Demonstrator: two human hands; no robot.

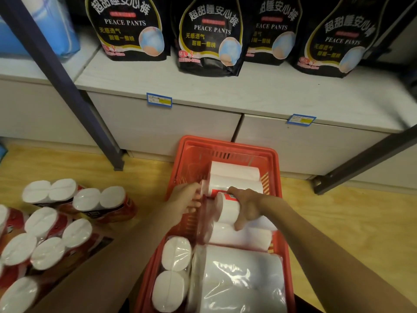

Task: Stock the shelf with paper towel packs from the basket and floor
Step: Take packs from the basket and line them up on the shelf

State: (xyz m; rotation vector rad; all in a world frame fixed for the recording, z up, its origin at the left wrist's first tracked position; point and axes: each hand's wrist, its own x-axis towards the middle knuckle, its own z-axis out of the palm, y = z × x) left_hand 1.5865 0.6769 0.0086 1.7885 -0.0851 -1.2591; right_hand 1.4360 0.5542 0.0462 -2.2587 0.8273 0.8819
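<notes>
Mid red basket (274, 168), on the floor below the shelf (225, 86): paper towel pack (228, 210), long axis left to right. Right hand (247, 205) curled over its right end, left hand (186, 197) pinching the left end. Both equally near.

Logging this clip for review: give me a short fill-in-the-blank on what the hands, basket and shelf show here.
1. Both hands, the left hand and the right hand, grip a paper towel pack inside the ____ basket.
2. More paper towel packs lie on the floor to the ____ of the basket.
3. The bags on the shelf read "PEACE ____".

Missing words: red; left; PANTS
</notes>
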